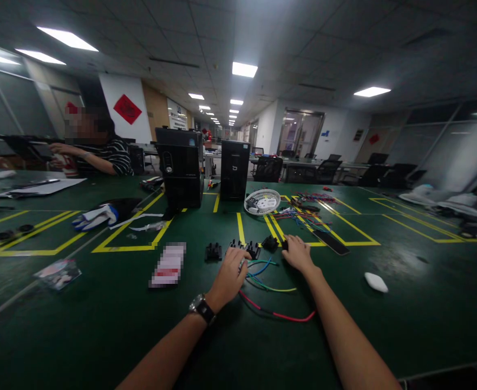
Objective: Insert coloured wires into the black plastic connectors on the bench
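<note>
My left hand [232, 273], with a watch [202, 309] on its wrist, rests low over the table with its fingers curled together. Something small and pale shows beneath the fingertips, too hidden to name. Green and blue wires [265, 271] run out beside it, and a red wire [289, 317] curves below. My right hand [298, 253] has its fingers closed on a small black part [284, 245]. Between and beyond the hands stand several black plastic pieces, among them one at the left [213, 251] and another near my right hand [269, 244].
Two black computer towers [179, 168] [235, 170] stand at the back. A white basket [262, 202], bundled wires [303, 216] and a dark flat slab [331, 242] lie ahead. A white case [376, 282] is at right; a glove [96, 218] and bag [58, 274] are at left. Another person [108, 151] sits beyond.
</note>
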The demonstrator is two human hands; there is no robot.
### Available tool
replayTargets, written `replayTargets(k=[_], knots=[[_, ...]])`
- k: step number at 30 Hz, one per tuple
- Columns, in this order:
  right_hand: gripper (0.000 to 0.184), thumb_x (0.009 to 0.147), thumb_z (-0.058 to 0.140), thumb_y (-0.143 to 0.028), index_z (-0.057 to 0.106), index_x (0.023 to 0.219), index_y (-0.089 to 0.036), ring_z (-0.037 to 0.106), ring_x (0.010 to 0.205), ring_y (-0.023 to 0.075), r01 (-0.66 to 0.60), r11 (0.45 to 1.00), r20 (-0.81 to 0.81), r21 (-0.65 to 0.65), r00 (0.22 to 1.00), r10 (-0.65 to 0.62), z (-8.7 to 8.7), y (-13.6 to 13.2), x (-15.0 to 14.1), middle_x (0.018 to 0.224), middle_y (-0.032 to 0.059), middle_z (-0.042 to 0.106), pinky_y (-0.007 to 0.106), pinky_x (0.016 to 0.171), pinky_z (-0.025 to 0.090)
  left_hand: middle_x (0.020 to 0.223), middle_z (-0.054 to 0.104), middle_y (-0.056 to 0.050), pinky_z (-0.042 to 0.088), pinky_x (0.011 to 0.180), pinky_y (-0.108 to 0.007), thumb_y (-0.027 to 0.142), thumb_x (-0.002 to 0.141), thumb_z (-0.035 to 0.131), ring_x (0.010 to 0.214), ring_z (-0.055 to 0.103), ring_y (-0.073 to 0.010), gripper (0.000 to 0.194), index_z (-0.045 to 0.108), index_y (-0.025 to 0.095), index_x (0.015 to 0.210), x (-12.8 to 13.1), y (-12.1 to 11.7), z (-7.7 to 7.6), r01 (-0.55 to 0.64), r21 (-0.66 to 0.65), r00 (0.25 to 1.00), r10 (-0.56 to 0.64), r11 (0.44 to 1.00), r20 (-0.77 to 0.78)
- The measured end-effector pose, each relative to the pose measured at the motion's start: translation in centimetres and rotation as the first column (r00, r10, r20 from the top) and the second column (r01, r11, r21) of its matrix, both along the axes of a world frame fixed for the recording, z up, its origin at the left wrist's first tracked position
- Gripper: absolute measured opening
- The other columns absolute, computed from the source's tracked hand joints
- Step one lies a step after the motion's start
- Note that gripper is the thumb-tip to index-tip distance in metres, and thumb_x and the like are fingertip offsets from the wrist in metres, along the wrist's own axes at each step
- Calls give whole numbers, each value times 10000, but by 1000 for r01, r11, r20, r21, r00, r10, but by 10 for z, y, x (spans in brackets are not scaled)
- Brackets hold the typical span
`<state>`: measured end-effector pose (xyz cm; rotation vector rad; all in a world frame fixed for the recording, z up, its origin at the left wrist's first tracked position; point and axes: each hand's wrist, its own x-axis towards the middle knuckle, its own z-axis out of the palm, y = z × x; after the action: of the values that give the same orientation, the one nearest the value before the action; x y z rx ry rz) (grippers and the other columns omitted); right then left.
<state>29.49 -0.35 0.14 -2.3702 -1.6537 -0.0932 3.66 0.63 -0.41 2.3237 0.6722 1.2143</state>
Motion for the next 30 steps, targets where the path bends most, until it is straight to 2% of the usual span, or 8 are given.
replayTargets(k=[4,8,12,14,16,20,23,30], knots=[[466,776,560,-218,562,1236,-148,530,1115,289,11,999,-59,32,998,-9,5,-4,12,1218,156,565,396,920,407,949,596,-74,400,889,-366,172,875,441,978,503,-216,174,601,187,940,-1,2,2,-15,-93,994,24,996,103],[530,787,619,-309,513,1270,-118,559,1077,264,-82,928,-147,363,979,144,21,-7,-13,1179,156,589,378,942,421,939,625,-69,437,795,-307,306,892,474,884,560,-183,202,599,185,995,0,10,-1,51,-362,950,67,931,305],[563,797,635,-298,453,1322,-209,551,1121,219,-444,749,-197,493,781,592,31,-19,-77,1230,100,581,383,971,425,926,645,-82,477,621,-265,489,895,442,748,603,-158,401,505,186,1151,6,16,-8,375,-661,864,14,649,504],[561,792,645,-251,455,1320,-226,523,1167,212,-588,672,-187,450,674,715,34,-26,-102,1259,90,566,389,1009,402,950,640,-94,487,570,-264,527,876,461,728,622,-164,461,477,191,1190,8,16,-9,527,-707,815,-43,471,579],[557,801,633,-225,445,1325,-223,478,1220,219,-628,638,-156,446,647,746,38,-31,-114,1307,98,526,398,1038,377,952,637,-93,490,562,-264,518,854,515,708,629,-162,474,467,194,1197,7,15,-5,610,-695,762,-40,381,646],[356,874,537,-255,515,1223,-188,519,1139,232,-487,716,-115,501,782,613,43,-39,-120,1202,122,564,385,973,411,836,637,-61,472,535,-252,537,839,530,607,612,-140,494,425,194,1179,-3,27,8,577,-642,657,179,505,732],[246,898,516,-350,592,1077,-199,608,911,217,-543,794,-104,274,804,586,34,-47,-136,965,83,637,338,819,465,771,622,-36,456,511,-237,570,845,491,564,593,-127,477,430,194,1132,-15,41,12,463,-637,587,325,616,741],[264,814,622,-337,636,1022,-175,633,877,262,-567,813,81,-133,811,579,12,-57,-170,1040,115,618,347,735,478,878,632,-53,439,487,-216,557,828,527,583,588,-114,451,457,201,1094,-19,47,6,441,-623,593,311,645,742]])
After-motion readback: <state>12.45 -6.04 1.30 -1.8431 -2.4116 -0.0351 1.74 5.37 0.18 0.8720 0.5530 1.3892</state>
